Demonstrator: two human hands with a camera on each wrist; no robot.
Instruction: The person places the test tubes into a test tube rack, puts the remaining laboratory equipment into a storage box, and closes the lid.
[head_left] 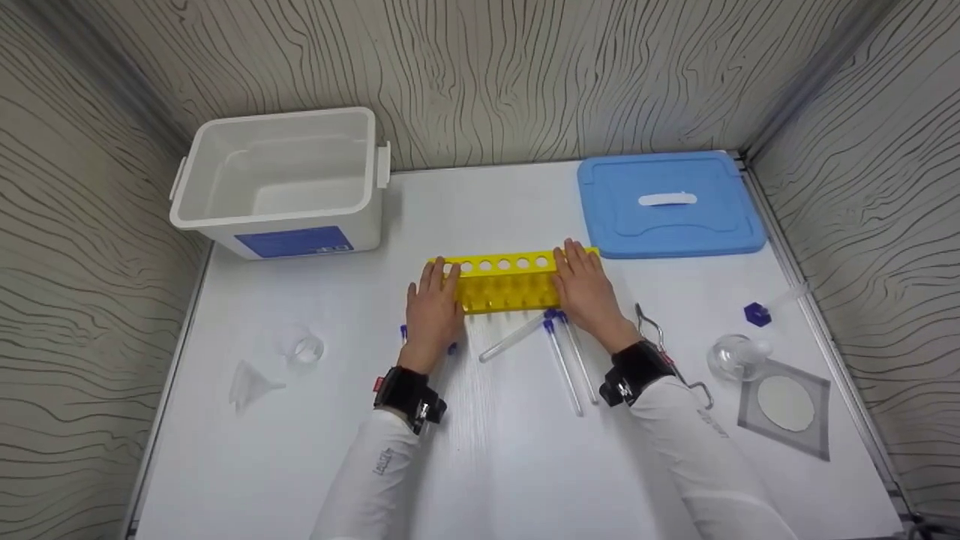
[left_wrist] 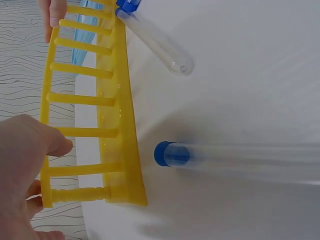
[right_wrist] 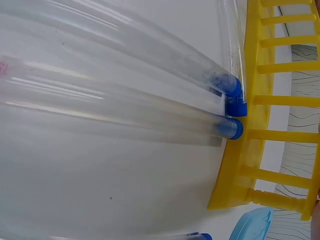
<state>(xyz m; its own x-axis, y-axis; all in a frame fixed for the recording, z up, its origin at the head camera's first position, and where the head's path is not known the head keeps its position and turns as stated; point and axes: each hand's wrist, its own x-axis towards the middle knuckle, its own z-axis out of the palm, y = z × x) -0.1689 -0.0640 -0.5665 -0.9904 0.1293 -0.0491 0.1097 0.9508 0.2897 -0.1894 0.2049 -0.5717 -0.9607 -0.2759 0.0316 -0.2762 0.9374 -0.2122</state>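
Observation:
A yellow test tube rack (head_left: 506, 289) stands on the white table (head_left: 510, 465), with a row of round holes along its top. My left hand (head_left: 439, 283) grips its left end and my right hand (head_left: 579, 264) grips its right end. In the left wrist view my left hand (left_wrist: 25, 165) curls over the rack (left_wrist: 120, 125). Three blue-capped glass tubes (head_left: 564, 366) lie loose in front of the rack, between my wrists. Another capped tube (left_wrist: 172, 154) lies under my left hand. The right wrist view shows tube caps (right_wrist: 235, 129) touching the rack's base (right_wrist: 235, 165).
An open white bin (head_left: 281, 180) stands at the back left and a blue lid (head_left: 667, 202) lies at the back right. A glass beaker (head_left: 304, 346) and funnel (head_left: 251, 384) sit left. A flask (head_left: 735, 356), gauze square (head_left: 786, 405), metal tongs (head_left: 660, 337) and blue cap (head_left: 757, 313) lie right.

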